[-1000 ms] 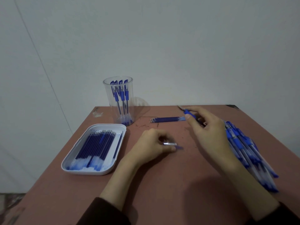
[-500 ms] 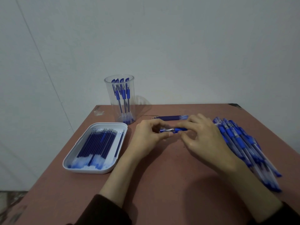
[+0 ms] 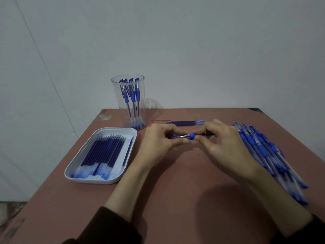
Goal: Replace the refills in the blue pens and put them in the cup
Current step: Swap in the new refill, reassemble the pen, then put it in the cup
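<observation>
Both hands hold one blue pen (image 3: 192,136) level above the middle of the table. My left hand (image 3: 162,140) pinches its metal tip end between thumb and fingers. My right hand (image 3: 222,143) pinches the blue grip and barrel; most of the barrel is hidden under its fingers. A clear cup (image 3: 129,101) at the back left holds several blue pens standing upright. A white tray (image 3: 84,176) at the left holds several blue refills. A pile of blue pens (image 3: 267,154) lies at the right, partly under my right wrist.
A small bundle of loose refills (image 3: 186,123) lies on the table just behind my hands. The brown table (image 3: 175,199) ends at a grey wall behind the cup, and its left edge runs close by the tray.
A second ago my hands were apart, the left pinching a small tip piece, the right holding the pen. They have come together and both now pinch the pen.
</observation>
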Tool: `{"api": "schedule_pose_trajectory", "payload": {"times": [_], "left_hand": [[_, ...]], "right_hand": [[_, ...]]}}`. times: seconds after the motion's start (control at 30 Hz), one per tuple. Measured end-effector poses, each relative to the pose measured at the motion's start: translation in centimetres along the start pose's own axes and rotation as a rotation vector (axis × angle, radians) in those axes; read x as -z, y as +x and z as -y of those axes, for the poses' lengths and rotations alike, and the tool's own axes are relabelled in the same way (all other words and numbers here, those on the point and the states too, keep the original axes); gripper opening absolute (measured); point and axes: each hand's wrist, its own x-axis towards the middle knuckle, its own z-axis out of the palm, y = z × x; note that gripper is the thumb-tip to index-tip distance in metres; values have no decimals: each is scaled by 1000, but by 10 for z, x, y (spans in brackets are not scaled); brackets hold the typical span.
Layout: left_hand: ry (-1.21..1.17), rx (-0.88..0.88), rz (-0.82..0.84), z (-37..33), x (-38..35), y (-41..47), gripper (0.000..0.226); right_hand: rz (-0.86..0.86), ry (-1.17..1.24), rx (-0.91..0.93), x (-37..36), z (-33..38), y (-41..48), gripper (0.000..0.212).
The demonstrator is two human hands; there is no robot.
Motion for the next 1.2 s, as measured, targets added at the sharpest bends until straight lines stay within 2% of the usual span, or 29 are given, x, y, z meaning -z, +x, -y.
{"api": "schedule_pose_trajectory", "payload": {"times": [0.2,0.33,0.4,0.53,0.6,0.7,0.83,1.03,1.1,1.2], "left_hand": [[-42,-6,-17,1,0,1,17],[-85,4,-48,1,1,2,18],[-203,18,-97,-1,2,3,20],[-603,104,-139,-4,-2,2,19],[-657,126,-192,-4,-2,2,16],[-623,96,-273,-13,7,3,16],[-513,-66,-410,-47,43,16,18],[-44,-405,-732,-93,116,60,19],[118,-418,-743,-94,124,74,19],[225,-329,-663,-81,123,93,21]], "right_hand": [[-8,15,3,-3,0,2,11],[-54,108,-21,-6,2,2,9],[-92,174,-13,-8,6,3,11],[-66,217,25,-15,13,1,29],[-39,215,36,-18,12,-1,40],[10,235,41,-20,11,-2,53],[20,212,34,-21,10,-2,42],[59,128,41,-20,9,-3,39],[78,107,47,-19,10,-4,37],[81,72,38,-19,9,-4,34]]}}
